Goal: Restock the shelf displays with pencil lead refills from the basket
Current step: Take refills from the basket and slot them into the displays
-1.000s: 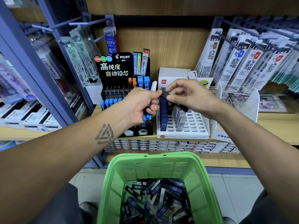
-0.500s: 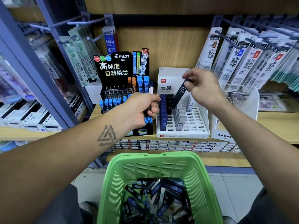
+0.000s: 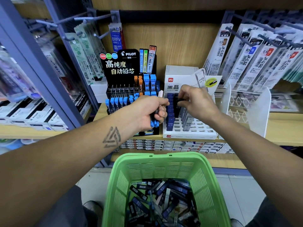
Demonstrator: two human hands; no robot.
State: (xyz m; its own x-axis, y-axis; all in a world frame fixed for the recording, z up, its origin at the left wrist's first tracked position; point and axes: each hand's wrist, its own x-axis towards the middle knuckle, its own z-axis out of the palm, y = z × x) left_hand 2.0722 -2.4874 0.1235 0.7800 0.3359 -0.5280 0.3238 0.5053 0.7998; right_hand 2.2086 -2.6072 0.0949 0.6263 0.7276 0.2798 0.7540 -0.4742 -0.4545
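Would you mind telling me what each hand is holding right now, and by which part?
The left hand grips a bundle of blue-capped lead refill cases around their middles. The right hand pinches a black refill case by its top end, over the white display tray.

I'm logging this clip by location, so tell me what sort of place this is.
Most likely a stationery shop aisle. Refill packs hang on pegs, a Pilot display and a white tray hold pencil lead cases on a wooden shelf, and a green basket holds loose stock.
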